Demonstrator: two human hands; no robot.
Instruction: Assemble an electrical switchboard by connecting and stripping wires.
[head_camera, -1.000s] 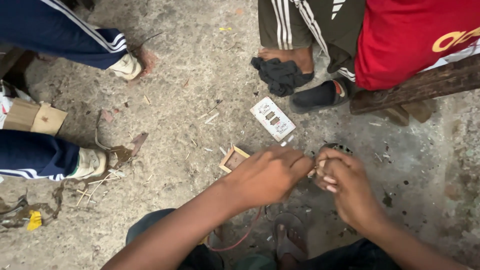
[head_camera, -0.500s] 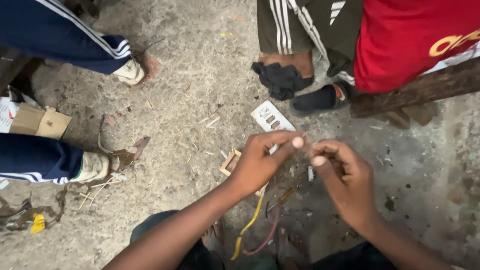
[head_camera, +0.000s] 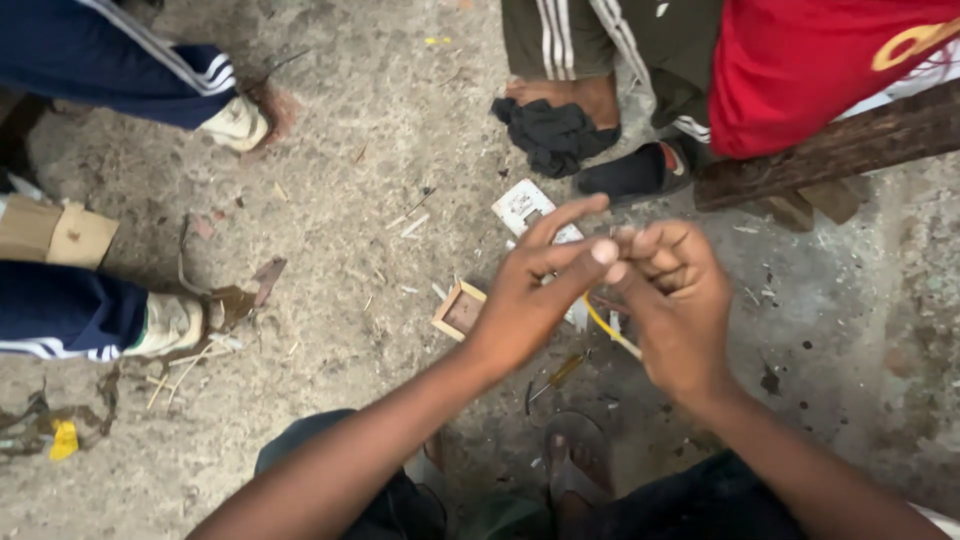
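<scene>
My left hand (head_camera: 530, 295) and my right hand (head_camera: 675, 290) meet fingertip to fingertip above the ground. Both pinch a thin yellow wire (head_camera: 606, 331), which runs down and to the right under my right palm. Its upper end is hidden between the fingers. A white socket plate (head_camera: 518, 205) lies on the ground just behind my left fingers. To the left of my left hand sits a small square wooden frame (head_camera: 458, 309). A small tool with a yellowish handle (head_camera: 562, 373) lies on the ground below my hands.
Rough concrete ground with scattered chips and wire scraps. Another person's legs in blue trousers (head_camera: 140, 70) and pale shoes (head_camera: 170, 325) stand at the left. A person in a red shirt (head_camera: 810, 60) sits on a wooden beam (head_camera: 840, 150) at top right, dark cloth (head_camera: 555, 135) by a foot.
Both hands have risen toward the camera and closed together. The wires that hung loose from my left hand are now mostly hidden; only a short yellow stretch shows.
</scene>
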